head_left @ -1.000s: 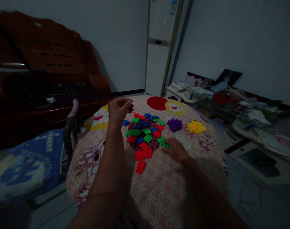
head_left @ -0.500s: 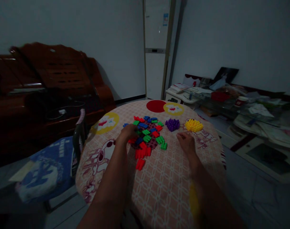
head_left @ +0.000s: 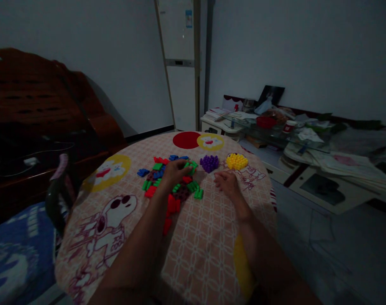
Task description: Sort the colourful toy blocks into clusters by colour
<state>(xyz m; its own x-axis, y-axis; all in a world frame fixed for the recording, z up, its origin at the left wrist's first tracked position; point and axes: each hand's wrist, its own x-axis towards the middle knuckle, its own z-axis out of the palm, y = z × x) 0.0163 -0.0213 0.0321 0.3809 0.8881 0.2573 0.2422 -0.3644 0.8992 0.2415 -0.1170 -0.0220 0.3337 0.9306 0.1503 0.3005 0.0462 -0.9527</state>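
We are holding our left hand (head_left: pixel 174 174) above the scattered red, green and blue pieces (head_left: pixel 173 205) on the patterned tablecloth (head_left: pixel 195 241). Its fingers are pointing right, close to a green piece (head_left: pixel 192 166) on the group's far right side; in this dim light, we cannot tell whether they are gripping it or only hovering beside it. We are holding our right hand (head_left: pixel 227 184) farther right, on the near side of the purple cluster (head_left: pixel 209 163), its fingers curling inward; we cannot tell whether they are holding anything. The yellow cluster (head_left: pixel 236 161) is sitting just right of the purple one.
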